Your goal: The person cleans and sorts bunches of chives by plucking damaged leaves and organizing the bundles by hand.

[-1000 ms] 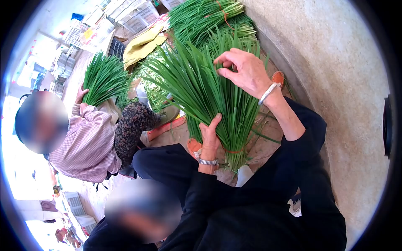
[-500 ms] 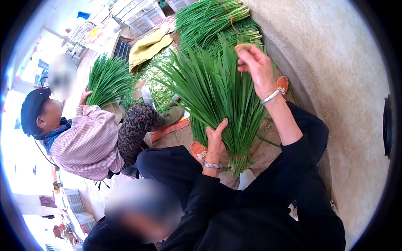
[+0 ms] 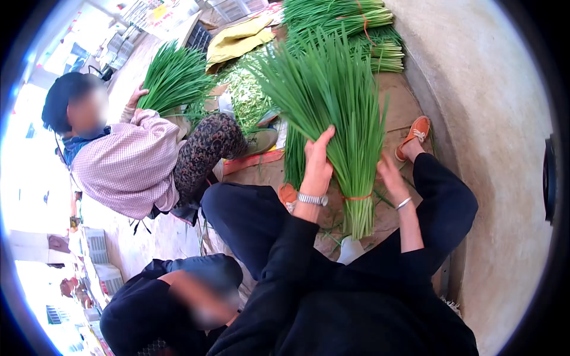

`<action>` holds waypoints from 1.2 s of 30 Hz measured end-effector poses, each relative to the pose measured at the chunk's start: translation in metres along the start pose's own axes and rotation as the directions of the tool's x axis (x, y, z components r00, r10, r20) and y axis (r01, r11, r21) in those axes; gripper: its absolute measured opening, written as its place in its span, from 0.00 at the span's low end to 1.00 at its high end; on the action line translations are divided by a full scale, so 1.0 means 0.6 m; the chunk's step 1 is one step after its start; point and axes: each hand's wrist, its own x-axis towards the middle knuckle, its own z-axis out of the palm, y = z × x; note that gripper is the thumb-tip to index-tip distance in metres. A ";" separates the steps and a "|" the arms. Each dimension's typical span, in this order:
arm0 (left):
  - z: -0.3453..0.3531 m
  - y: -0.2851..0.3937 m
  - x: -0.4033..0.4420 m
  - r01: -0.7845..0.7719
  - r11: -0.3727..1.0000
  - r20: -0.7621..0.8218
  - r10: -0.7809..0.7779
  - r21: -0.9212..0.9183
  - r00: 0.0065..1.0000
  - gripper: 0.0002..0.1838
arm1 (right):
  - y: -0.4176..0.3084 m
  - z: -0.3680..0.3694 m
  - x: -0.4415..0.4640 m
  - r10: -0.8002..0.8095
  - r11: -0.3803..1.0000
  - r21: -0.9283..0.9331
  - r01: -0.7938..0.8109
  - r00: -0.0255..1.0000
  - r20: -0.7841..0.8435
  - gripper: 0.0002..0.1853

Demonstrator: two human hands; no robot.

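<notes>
My left hand (image 3: 319, 157), with a metal watch at the wrist, is closed round the left side of a large bundle of long green leaves (image 3: 338, 107). The leaves fan out at the top, and a red band (image 3: 357, 197) ties them near the pale stalk ends. My right hand (image 3: 390, 176), with a silver bangle, is beside the lower right of the bundle. Its fingers are blurred, and whether they grip any leaves cannot be made out.
Tied green bundles (image 3: 332, 18) lie at the top by the curved wall (image 3: 475, 89). A person in a checked shirt (image 3: 127, 172) holds more leaves (image 3: 178, 80) at left. Another person (image 3: 148, 302) is at lower left. Trimmings (image 3: 246, 89) lie near a yellow sack (image 3: 237, 44).
My right hand has come down from above the leaves to the bundle's lower right side. The bundle stands more upright in my left hand. The view has shifted.
</notes>
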 end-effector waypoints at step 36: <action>-0.029 -0.018 -0.132 -0.369 0.566 0.244 0.286 0.737 0.927 0.48 | -0.102 0.143 0.041 -0.136 0.069 0.931 -0.358 0.921 0.364 0.31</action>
